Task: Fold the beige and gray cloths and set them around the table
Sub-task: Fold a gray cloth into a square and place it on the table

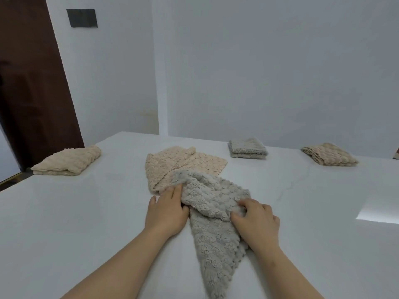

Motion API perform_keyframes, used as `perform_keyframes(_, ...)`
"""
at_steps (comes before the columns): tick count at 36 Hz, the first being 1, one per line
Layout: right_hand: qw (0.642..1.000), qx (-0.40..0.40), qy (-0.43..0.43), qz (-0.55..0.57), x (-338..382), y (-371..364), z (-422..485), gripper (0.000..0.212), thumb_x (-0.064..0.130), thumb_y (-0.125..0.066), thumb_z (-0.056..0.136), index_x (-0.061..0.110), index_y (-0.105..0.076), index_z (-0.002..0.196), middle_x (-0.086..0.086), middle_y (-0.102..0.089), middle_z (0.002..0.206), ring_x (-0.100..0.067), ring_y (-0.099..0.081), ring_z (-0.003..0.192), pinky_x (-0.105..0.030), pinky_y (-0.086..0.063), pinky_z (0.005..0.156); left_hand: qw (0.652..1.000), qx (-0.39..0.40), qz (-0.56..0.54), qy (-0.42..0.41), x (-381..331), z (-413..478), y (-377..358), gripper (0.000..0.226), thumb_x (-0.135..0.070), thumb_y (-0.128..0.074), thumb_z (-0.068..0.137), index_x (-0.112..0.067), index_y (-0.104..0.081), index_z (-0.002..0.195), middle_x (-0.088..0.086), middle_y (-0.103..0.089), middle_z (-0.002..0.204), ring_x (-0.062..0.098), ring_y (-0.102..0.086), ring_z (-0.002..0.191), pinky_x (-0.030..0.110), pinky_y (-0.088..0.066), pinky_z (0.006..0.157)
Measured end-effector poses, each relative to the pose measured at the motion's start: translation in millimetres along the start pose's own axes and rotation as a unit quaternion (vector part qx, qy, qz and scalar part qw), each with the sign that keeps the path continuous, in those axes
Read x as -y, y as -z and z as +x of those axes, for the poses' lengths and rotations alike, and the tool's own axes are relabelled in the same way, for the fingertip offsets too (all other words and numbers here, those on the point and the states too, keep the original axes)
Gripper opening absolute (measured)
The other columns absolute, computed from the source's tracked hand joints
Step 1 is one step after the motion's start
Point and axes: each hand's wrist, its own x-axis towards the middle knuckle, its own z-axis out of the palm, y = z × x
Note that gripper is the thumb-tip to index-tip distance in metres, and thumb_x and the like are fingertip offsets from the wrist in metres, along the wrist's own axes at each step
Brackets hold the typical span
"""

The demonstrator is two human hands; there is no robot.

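At far left, a dark brown door panel (32, 83) stands beside the white wall, with a blank dark grey rectangular wall plate (82, 17) mounted above; no writing is legible anywhere. On the white glossy table (302, 212), a folded beige knobbly cloth (69, 160) lies near the left edge. Toward the centre, an unfolded beige textured cloth (183, 167) lies spread flat, its near corner covered by a crumpled grey plush cloth (216, 223) that trails toward the near edge. The left hand (166, 212) rests mostly flat, fingers extended and together, fingertips pressing where the two cloths overlap; it grips nothing visibly. The right hand (257, 221) has fingers curled, bunching a fold of the grey plush cloth. Beyond, a folded grey cloth (248, 148) sits near the far edge. Further right, well apart, lies a folded tan ribbed cloth (329, 154). A bright light reflection (377, 213) marks the tabletop at right.
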Motion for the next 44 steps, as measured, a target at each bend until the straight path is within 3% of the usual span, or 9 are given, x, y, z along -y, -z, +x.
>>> perform_keyframes(6, 0.999, -0.014, -0.009, -0.039, -5, -1, 9, 0.044, 0.045, -0.041, 0.091, 0.031, -0.044, 0.133, 0.013, -0.043, 0.141, -0.019, -0.032, 0.129, -0.037, -0.025, 0.102, 0.999, 0.010, 0.008, 0.030, 11, 14, 3, 0.064, -0.042, -0.037, 0.090, -0.022, -0.013, 0.146, 0.002, -0.024, 0.153, 0.020, -0.024, 0.140, 0.041, -0.019, 0.115)
perform_keyframes(16, 0.995, -0.054, -0.055, -0.061, -17, 2, 13, 0.041, 0.034, -0.038, 0.093, 0.023, -0.045, 0.132, 0.004, -0.045, 0.140, -0.023, -0.034, 0.128, -0.037, -0.026, 0.102, 0.996, 0.044, 0.053, 0.047, 43, 22, 17, 0.055, -0.050, -0.023, 0.095, -0.027, -0.022, 0.144, -0.005, -0.016, 0.156, 0.014, -0.016, 0.143, 0.044, -0.011, 0.116)
perform_keyframes(22, 0.995, -0.100, -0.011, -0.008, -6, 3, 5, 0.033, 0.034, -0.036, 0.095, 0.027, -0.056, 0.121, 0.007, -0.045, 0.138, -0.021, -0.029, 0.129, -0.035, -0.021, 0.105, 0.993, 0.040, 0.061, 0.088, 74, 18, 28, 0.047, -0.042, -0.018, 0.097, -0.034, -0.023, 0.143, -0.008, -0.018, 0.155, 0.014, -0.014, 0.143, 0.046, -0.010, 0.115)
perform_keyframes(29, 0.998, -0.033, 0.052, -0.017, 11, -7, -4, 0.041, 0.055, -0.033, 0.091, 0.034, -0.065, 0.106, 0.013, -0.052, 0.130, -0.016, -0.026, 0.130, -0.035, -0.017, 0.107, 0.992, 0.019, 0.066, 0.105, 69, 5, 21, 0.048, -0.036, -0.014, 0.098, -0.030, -0.018, 0.146, -0.004, -0.014, 0.156, 0.018, -0.009, 0.144, 0.045, -0.010, 0.116)
perform_keyframes(34, 0.997, -0.034, 0.071, -0.004, 14, -6, -7, 0.035, 0.051, -0.039, 0.091, 0.032, -0.064, 0.107, 0.012, -0.057, 0.126, -0.016, -0.031, 0.127, -0.032, -0.017, 0.103, 0.993, -0.005, 0.072, 0.098, 59, -6, 17, 0.048, -0.034, -0.017, 0.098, -0.029, -0.021, 0.145, -0.003, -0.017, 0.155, 0.018, -0.013, 0.143, 0.043, -0.014, 0.115)
perform_keyframes(37, 0.995, -0.046, 0.084, 0.002, 16, -7, -7, 0.030, 0.045, -0.041, 0.092, 0.031, -0.066, 0.102, 0.009, -0.063, 0.116, -0.017, -0.039, 0.121, -0.032, -0.021, 0.100, 0.993, -0.058, 0.065, 0.073, 50, -16, 12, 0.046, -0.031, -0.021, 0.094, -0.026, -0.037, 0.137, -0.002, -0.033, 0.146, 0.021, -0.022, 0.139, 0.038, -0.025, 0.109)
perform_keyframes(40, 0.990, -0.071, 0.116, 0.045, 21, -10, -10, 0.052, 0.057, -0.026, 0.080, 0.026, -0.068, 0.089, 0.004, -0.069, 0.092, -0.021, -0.054, 0.101, -0.036, -0.035, 0.092, 0.989, -0.146, 0.007, 0.001, 31, -27, 9, 0.055, -0.032, -0.020, 0.077, -0.018, -0.063, 0.109, 0.002, -0.060, 0.118, 0.026, -0.049, 0.119, 0.040, -0.040, 0.092)
perform_keyframes(42, 0.982, -0.066, 0.147, 0.102, 25, -11, -13, 0.050, 0.057, -0.028, 0.078, 0.025, -0.066, 0.080, 0.004, -0.068, 0.079, -0.020, -0.059, 0.086, -0.037, -0.043, 0.082, 0.984, -0.163, -0.074, -0.010, 13, -33, 10, 0.049, -0.032, -0.023, 0.083, -0.021, -0.062, 0.111, -0.001, -0.063, 0.114, 0.023, -0.051, 0.115, 0.038, -0.039, 0.093)
perform_keyframes(44, 0.969, -0.022, 0.180, 0.170, 30, -12, -17, 0.029, 0.046, -0.045, 0.086, 0.027, -0.064, 0.074, 0.004, -0.065, 0.072, -0.015, -0.058, 0.074, -0.036, -0.046, 0.074, 0.976, -0.113, -0.183, 0.022, 0, -36, 14, 0.034, -0.033, -0.032, 0.096, -0.027, -0.052, 0.122, -0.004, -0.061, 0.121, 0.021, -0.050, 0.117, 0.033, -0.035, 0.096)
